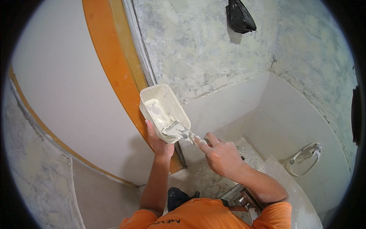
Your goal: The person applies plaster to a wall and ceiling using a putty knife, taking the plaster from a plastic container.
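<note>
My left hand (159,144) grips a white rectangular plastic tub (169,100) by its near left side, with the palm partly hidden under it. The tub is tilted toward me, and whitish putty (155,110) coats its bottom and near end. In my right hand (225,157) is a putty knife (178,129), its handle closed in my fingers. The knife's smeared blade lies inside the tub at the near right corner. White putty also sticks to the fingers of my right hand.
To the left is a white door (72,76) with an orange frame (108,65). Ahead stands a patchily coated wall (202,49) with a black-wrapped fixture (241,17). A shower hose (306,158) hangs at right, above a white tub-like edge (291,187). Tools (248,202) lie low beside me.
</note>
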### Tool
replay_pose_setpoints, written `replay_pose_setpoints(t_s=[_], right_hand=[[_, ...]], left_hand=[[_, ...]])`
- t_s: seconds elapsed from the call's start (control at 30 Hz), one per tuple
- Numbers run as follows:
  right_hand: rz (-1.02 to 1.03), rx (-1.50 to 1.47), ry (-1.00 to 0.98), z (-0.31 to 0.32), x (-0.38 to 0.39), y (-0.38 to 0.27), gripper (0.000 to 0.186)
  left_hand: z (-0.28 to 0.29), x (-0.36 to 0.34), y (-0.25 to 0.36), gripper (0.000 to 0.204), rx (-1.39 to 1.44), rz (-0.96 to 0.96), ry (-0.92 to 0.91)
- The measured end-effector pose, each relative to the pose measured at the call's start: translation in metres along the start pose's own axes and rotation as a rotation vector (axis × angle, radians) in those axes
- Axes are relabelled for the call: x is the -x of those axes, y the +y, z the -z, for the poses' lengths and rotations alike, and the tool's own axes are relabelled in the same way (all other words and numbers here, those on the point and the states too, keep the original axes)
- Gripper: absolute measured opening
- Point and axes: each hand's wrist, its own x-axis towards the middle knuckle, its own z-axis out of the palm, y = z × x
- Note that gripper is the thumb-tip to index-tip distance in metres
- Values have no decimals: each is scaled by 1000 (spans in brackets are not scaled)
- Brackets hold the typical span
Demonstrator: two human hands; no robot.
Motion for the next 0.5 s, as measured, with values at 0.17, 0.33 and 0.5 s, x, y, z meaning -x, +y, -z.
replay_pose_setpoints(t_s=[0.17, 0.33, 0.5], right_hand=[[30, 32, -135, 28, 1, -8, 66], [50, 62, -229, 41, 5, -1, 65], [-53, -32, -136, 41, 2, 16, 62]], left_hand=[[21, -14, 4, 68, 6, -86, -29], [33, -22, 16, 66, -28, -214, 90], [30, -14, 18, 67, 86, -140, 35]])
